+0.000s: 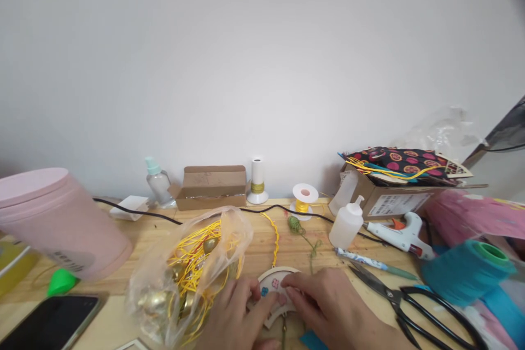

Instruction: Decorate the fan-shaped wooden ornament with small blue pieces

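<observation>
At the bottom centre of the frame both hands meet over a small round wooden ornament (274, 286) lying on the bench (262, 251). The left hand (233, 314) pinches its left edge with fingers closed on it; the right hand (328, 303) presses fingertips on its right side, grasping it too. A plastic bag of yellow cord and gold bells (188, 270) sits just left of them, black scissors (414, 303) lower right.
</observation>
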Tool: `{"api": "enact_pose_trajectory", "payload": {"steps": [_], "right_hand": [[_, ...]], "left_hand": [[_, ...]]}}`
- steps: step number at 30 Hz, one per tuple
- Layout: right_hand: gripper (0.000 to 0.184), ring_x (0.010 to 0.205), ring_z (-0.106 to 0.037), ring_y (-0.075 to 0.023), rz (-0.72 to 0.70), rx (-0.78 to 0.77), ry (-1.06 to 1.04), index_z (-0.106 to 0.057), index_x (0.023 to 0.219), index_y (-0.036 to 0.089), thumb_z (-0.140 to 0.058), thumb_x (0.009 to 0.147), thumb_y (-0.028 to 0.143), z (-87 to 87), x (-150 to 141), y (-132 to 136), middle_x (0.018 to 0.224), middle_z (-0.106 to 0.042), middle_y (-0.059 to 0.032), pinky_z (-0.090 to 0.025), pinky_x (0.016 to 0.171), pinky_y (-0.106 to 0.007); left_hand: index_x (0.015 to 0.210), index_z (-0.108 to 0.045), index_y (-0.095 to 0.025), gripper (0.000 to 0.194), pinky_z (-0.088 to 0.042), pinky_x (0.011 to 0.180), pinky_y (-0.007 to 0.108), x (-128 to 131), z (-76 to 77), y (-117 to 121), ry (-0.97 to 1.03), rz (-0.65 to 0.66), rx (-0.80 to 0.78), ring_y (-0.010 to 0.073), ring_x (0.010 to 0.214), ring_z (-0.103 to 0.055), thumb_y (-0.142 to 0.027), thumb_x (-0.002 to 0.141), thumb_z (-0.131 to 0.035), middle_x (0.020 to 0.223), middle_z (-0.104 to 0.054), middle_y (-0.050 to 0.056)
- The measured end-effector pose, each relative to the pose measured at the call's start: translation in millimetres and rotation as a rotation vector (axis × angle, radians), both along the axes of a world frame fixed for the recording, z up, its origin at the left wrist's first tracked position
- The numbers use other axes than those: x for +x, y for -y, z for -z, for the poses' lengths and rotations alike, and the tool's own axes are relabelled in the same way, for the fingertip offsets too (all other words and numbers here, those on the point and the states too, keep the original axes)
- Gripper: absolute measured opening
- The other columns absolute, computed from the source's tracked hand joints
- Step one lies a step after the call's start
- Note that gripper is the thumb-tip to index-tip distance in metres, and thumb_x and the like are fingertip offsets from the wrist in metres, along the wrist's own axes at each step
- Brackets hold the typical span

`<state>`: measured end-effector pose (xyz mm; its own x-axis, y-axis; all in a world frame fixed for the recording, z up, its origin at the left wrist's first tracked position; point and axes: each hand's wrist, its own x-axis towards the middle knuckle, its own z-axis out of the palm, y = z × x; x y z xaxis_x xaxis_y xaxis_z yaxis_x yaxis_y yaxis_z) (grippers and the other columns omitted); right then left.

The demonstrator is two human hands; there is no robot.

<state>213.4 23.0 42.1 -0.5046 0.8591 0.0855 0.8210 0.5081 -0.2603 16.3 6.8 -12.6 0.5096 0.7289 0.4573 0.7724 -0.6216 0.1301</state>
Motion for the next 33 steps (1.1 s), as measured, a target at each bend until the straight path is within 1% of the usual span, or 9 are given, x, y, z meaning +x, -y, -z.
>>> {"api": "enact_pose_trajectory", "payload": {"steps": [3, 6, 10, 14, 18, 24, 28, 30, 33], "right_hand": [[0.021, 0.046, -0.059, -0.0124, 0.019, -0.018, -0.001, -0.067, 0.072, 0.025, -0.049, 0.083, 0.022, -1.8, -1.3, -0.4, 0.056, -0.070, 0.0005, -0.025, 0.044, -0.023], [0.018, 0.057, -0.065, -0.0171, 0.086, -0.100, 0.055, -0.071, 0.079, 0.027, -0.053, 0.082, 0.025, -9.5, -8.1, -2.3, 0.065, -0.074, -0.0030, -0.030, 0.048, -0.024], [0.017, 0.076, -0.068, -0.0237, 0.151, -0.264, 0.112, -0.073, 0.089, 0.026, -0.059, 0.079, 0.024, -30.0, -19.3, -9.1, 0.080, -0.075, -0.0076, -0.040, 0.060, -0.027], [0.017, 0.077, -0.068, -0.0234, 0.131, -0.331, 0.112, -0.075, 0.084, 0.023, -0.062, 0.074, 0.019, -43.9, -24.7, -19.2, 0.077, -0.075, -0.0071, -0.041, 0.061, -0.026], [0.015, 0.070, -0.065, -0.0188, 0.119, -0.391, 0.071, -0.075, 0.079, 0.023, -0.065, 0.069, 0.021, -40.9, -25.3, -24.3, 0.076, -0.075, -0.0053, -0.037, 0.054, -0.022], [0.015, 0.054, -0.053, -0.0103, 0.211, -0.411, -0.044, -0.073, 0.078, 0.020, -0.060, 0.071, 0.022, -39.2, -3.4, -15.5, 0.063, -0.068, 0.0008, -0.030, 0.044, -0.016], [0.018, 0.046, -0.048, -0.0082, 0.187, -0.457, -0.044, -0.073, 0.069, 0.020, -0.057, 0.066, 0.012, -39.8, 30.8, -7.1, 0.049, -0.060, 0.0042, -0.027, 0.041, -0.016], [0.024, 0.046, -0.050, -0.0088, 0.146, -0.410, -0.027, -0.074, 0.070, 0.023, -0.055, 0.067, 0.009, -36.7, 41.0, -3.7, 0.049, -0.062, 0.0040, -0.028, 0.044, -0.017], [0.024, 0.049, -0.054, -0.0125, 0.154, -0.222, -0.057, -0.072, 0.081, 0.030, -0.055, 0.074, 0.016, -28.4, 38.4, -0.7, 0.055, -0.065, 0.0033, -0.031, 0.049, -0.021]], "left_hand": [[0.100, -0.058, -0.023, 0.032, -0.048, 0.063, 0.033, -1.5, -3.9, 0.0, 0.037, 0.033, -0.032, 0.0194, 0.073, -0.050, -0.027, 0.069, -0.067, 0.087, -0.050, 0.003], [0.094, -0.062, -0.023, 0.029, -0.047, 0.062, 0.031, 0.3, -10.0, 1.6, 0.039, 0.026, -0.067, 0.0185, 0.072, -0.049, -0.016, 0.066, -0.064, 0.085, -0.048, 0.002], [0.093, -0.064, -0.024, 0.027, -0.046, 0.060, 0.031, 3.4, -17.7, 3.3, 0.024, 0.028, -0.096, 0.0190, 0.073, -0.049, -0.013, 0.067, -0.064, 0.084, -0.048, 0.003], [0.096, -0.064, -0.024, 0.032, -0.045, 0.061, 0.032, 3.2, -22.3, 4.2, 0.012, 0.033, -0.112, 0.0197, 0.074, -0.049, -0.010, 0.068, -0.064, 0.086, -0.049, 0.003], [0.097, -0.063, -0.026, 0.033, -0.046, 0.063, 0.034, 2.5, -24.7, 5.8, 0.020, 0.027, -0.149, 0.0206, 0.076, -0.050, -0.010, 0.068, -0.064, 0.087, -0.050, 0.003], [0.100, -0.061, -0.026, 0.027, -0.049, 0.067, 0.036, -2.6, -23.3, 3.9, 0.037, 0.053, -0.222, 0.0216, 0.080, -0.053, -0.015, 0.075, -0.061, 0.089, -0.052, 0.004], [0.122, -0.047, -0.024, 0.055, -0.053, 0.066, 0.034, -5.9, -16.7, -0.2, 0.027, 0.109, -0.131, 0.0216, 0.080, -0.056, -0.021, 0.071, -0.067, 0.092, -0.054, 0.006], [0.126, -0.043, -0.025, 0.064, -0.053, 0.067, 0.036, -5.6, -14.6, -1.1, -0.013, 0.072, -0.109, 0.0222, 0.080, -0.056, -0.031, 0.069, -0.072, 0.094, -0.054, 0.006], [0.125, -0.045, -0.026, 0.067, -0.053, 0.066, 0.036, -4.1, -13.3, -1.6, -0.101, 0.001, -0.068, 0.0225, 0.078, -0.056, -0.050, 0.068, -0.069, 0.093, -0.055, 0.006]]}}
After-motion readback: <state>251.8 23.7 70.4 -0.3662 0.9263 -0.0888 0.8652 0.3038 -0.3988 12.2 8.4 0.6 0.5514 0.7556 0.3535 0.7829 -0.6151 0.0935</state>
